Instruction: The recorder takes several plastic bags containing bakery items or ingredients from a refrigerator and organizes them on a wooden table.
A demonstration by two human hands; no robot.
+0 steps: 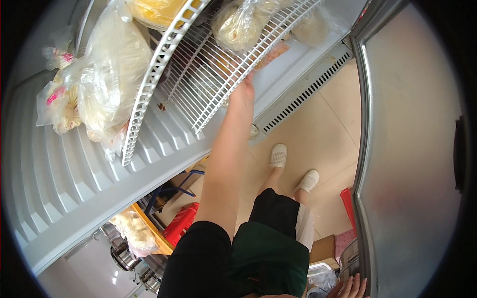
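My left hand [243, 89] reaches into the open fridge under a white wire shelf [198, 102]; its fingers are mostly hidden by the wires and whatever lies beneath. Bags [235, 27] of pale food rest on that shelf, and a pinkish package [272, 54] shows below it. At the bottom right, my right hand [351, 287] has its fingers curled on the edge of the metal fridge door [407, 149]. To the left, knotted clear bags [112, 74] of pale food and a yellow bag [154, 10] sit behind a second white rack [149, 94].
My feet in white clogs stand on the tiled floor [333, 114]. Below the fridge are a red plastic object [181, 223], an orange-edged tray [155, 236] with bags, and metal pots [121, 256]. A cardboard box [322, 248] stands by the door.
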